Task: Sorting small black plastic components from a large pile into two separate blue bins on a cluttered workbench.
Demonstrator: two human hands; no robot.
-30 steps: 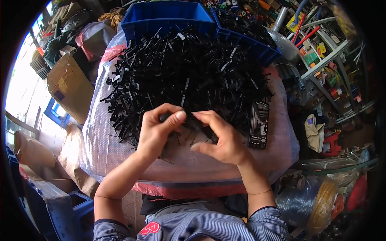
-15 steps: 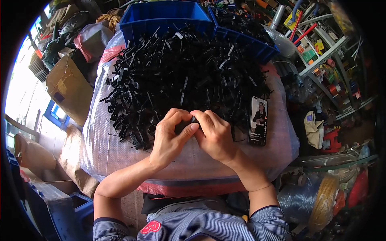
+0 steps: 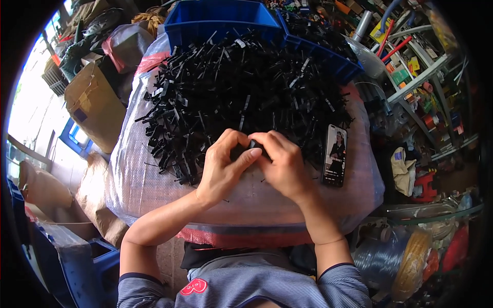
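Note:
My left hand [image 3: 220, 165] and my right hand [image 3: 285, 163] meet over the near edge of a heap of thin black plastic pieces [image 3: 205, 92]. Between the fingertips of both hands is a small black plastic piece [image 3: 254, 145], mostly hidden by the fingers. The left thumb presses against it from the near side, and the right index finger curls over from the far side. Both hands are closed. The heap lies on a large sack-like surface wrapped in clear and reddish woven plastic [image 3: 154, 197].
A phone [image 3: 335, 155] with a lit screen lies right of the heap. Behind stand a blue bin [image 3: 221, 18] and a second blue bin [image 3: 328, 59] holding black pieces. A blue stool [image 3: 77, 262] is at lower left, a wire spool [image 3: 390, 256] at lower right, and a cluttered metal rack [image 3: 416, 79] beyond.
The view has shifted a little, so the heap and bins appear slightly further right. My hands stay together around the small black piece, with only slight finger movement.

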